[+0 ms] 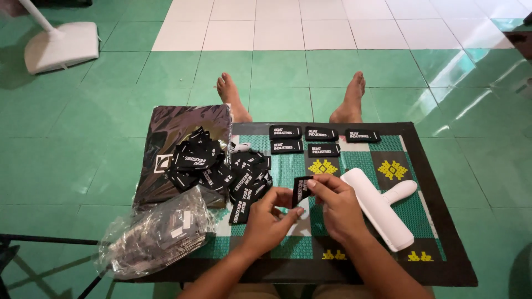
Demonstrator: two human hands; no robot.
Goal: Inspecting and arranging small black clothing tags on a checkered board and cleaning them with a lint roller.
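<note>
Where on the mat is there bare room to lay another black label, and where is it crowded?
Free: the mat right of the row of labels, above the white roller. Crowded: the label heap and plastic bag on the left, beside both hands.

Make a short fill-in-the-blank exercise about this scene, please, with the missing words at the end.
1. Both hands, the left hand and the right hand, hold one small ____ label together.
2. The white lint roller lies to the ____ of the hands.
3. Finished labels lie in neat rows, ____ in all, at the far side of the mat.
4. The loose pile of labels lies to the ____ of the hands.

Missing words: black; right; five; left
</note>
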